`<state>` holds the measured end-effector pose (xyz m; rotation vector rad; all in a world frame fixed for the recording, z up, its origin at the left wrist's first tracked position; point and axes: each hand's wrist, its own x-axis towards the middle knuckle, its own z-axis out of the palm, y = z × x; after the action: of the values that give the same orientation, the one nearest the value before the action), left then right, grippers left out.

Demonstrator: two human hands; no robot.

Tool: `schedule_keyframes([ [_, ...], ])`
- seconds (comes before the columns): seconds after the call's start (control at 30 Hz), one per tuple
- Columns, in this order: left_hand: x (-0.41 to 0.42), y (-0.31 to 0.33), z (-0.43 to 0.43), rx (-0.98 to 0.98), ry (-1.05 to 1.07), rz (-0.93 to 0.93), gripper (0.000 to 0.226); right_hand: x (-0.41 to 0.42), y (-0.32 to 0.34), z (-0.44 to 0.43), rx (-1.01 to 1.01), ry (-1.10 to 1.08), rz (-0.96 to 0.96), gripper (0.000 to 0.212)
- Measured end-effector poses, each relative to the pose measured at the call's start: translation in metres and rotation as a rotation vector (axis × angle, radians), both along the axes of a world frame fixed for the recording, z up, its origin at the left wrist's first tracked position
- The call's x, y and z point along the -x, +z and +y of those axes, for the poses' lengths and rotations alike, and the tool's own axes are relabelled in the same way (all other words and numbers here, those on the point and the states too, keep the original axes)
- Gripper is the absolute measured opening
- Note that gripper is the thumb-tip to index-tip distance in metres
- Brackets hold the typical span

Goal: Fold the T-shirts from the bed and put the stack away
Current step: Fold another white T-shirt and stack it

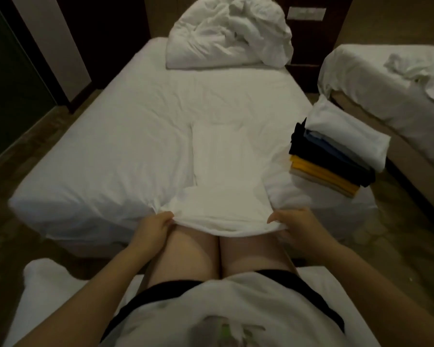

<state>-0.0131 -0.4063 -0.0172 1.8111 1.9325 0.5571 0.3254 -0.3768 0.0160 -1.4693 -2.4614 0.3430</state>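
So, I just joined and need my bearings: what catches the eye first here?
The left hand and right hand grip the near edge of a white T-shirt spread on the bed. On the bed's right edge stands a folded stack, white on top, yellow near the bottom.

A crumpled white duvet (229, 33) is heaped at the far end, against a dark wooden panel (311, 46) that carries a pale switch plate (307, 13); at the right stands a separate bed (376, 78) with rumpled white bedding (416, 68) on top; brown floor (23, 151) runs along the left, beside a dark glass door (8, 91) and a white wall strip (53, 41).
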Motion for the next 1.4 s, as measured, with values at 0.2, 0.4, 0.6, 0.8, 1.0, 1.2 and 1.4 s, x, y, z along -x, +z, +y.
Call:
schedule_keyframes([
  [0.2,0.000,0.001,-0.012,-0.054,-0.037,-0.057,0.024,-0.007,0.000,-0.016,-0.111,0.005,0.023,0.010],
  [0.4,0.005,0.005,-0.027,-0.038,-0.007,-0.083,0.038,-0.010,-0.003,-0.045,-0.079,0.072,0.031,0.024],
  [0.6,0.013,-0.022,-0.029,0.080,0.062,-0.106,0.032,-0.007,0.014,-0.061,0.237,0.008,0.298,0.032],
  [0.8,0.008,-0.030,-0.026,0.111,0.191,-0.246,0.036,0.053,0.029,-0.024,0.347,-0.030,0.201,0.033],
  [1.0,0.009,-0.031,-0.024,0.058,0.296,-0.328,0.027,0.122,0.002,0.002,0.420,0.263,-0.087,0.038],
  [1.2,0.019,0.000,-0.007,-0.119,0.215,-0.185,0.023,0.132,-0.017,-0.017,0.328,0.300,-0.251,0.053],
  [1.4,-0.065,0.060,0.028,-0.138,-0.435,0.129,0.042,0.113,-0.014,-0.033,0.314,0.317,-0.047,0.036],
])
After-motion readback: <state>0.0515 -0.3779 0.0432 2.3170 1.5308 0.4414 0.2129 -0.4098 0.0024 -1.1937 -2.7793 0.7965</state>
